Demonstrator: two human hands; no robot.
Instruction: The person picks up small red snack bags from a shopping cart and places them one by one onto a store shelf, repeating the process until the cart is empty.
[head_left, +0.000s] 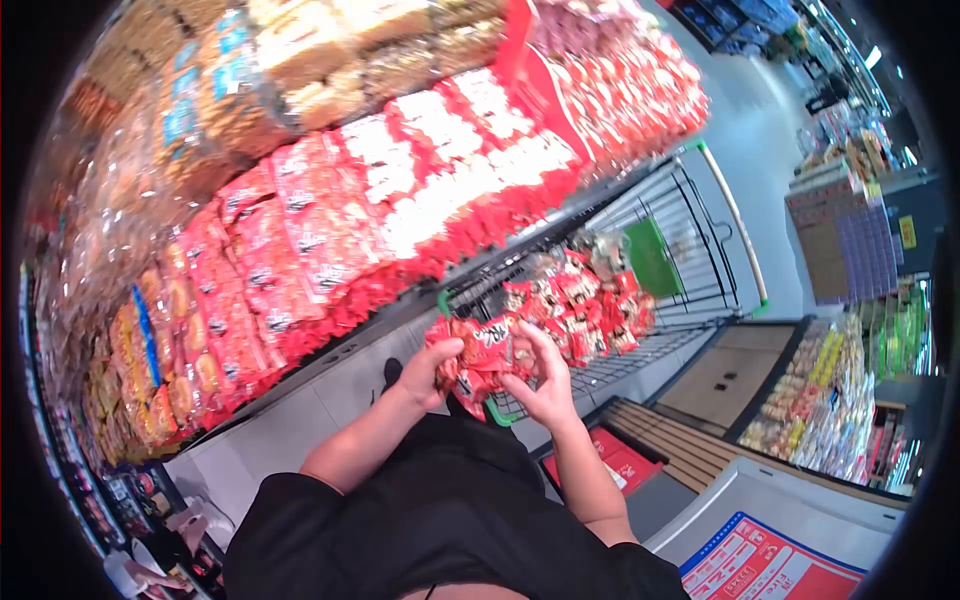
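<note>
Several small red snack packets (484, 348) are bunched between my two hands, in front of my body. My left hand (428, 372) grips the bunch from its left side, thumb on top. From the right, my right hand (545, 380) holds the same bunch, its fingers curled around the edge. Just beyond them stands a wire shopping cart (690, 225) with green corners. More red and white packets (585, 305) lie piled in the cart, close to my right hand.
A long display of red snack packets (300, 230) runs along the left, with clear bags of brown snacks (310, 60) behind. At right are a wooden-slat stand (650, 440), a shelf of packaged goods (815, 400) and a grey bin with a red sign (770, 560).
</note>
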